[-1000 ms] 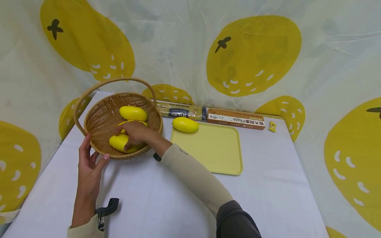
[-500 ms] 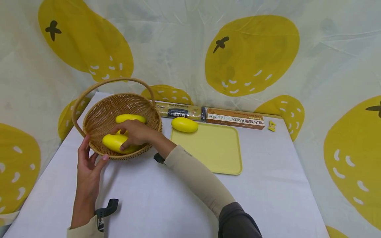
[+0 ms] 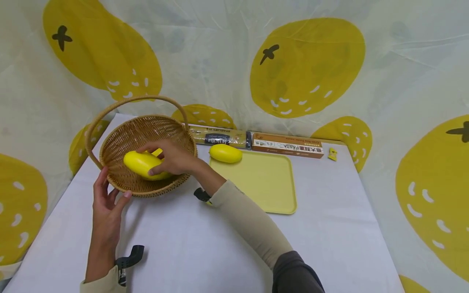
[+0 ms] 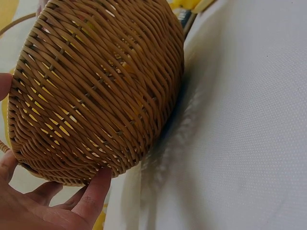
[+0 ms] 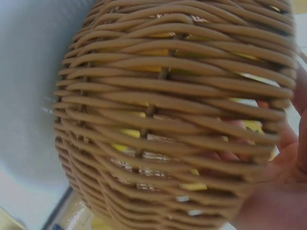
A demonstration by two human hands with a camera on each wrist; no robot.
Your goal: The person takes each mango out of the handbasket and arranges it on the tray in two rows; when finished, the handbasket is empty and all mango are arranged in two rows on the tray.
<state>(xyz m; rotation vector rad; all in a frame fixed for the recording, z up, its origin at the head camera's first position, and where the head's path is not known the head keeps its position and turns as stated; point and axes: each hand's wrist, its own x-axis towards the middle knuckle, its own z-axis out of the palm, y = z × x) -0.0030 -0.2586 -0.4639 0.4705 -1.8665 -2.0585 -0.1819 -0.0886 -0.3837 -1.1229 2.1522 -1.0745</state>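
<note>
One yellow fruit (image 3: 143, 163) was in the right hand's (image 3: 172, 158) grip at the basket (image 3: 119, 140). Left hand (image 3: 108, 205) held the basket's edge; yellow tray (image 3: 261, 181) lay right of the basket.

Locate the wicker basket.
In the head view, the wicker basket is on the left, beside the yellow tray, its near-left rim held by the left hand.

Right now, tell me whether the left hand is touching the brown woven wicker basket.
Touching: the left wrist view shows the left hand with its fingers against the brown woven wicker basket, no gap between.
</note>
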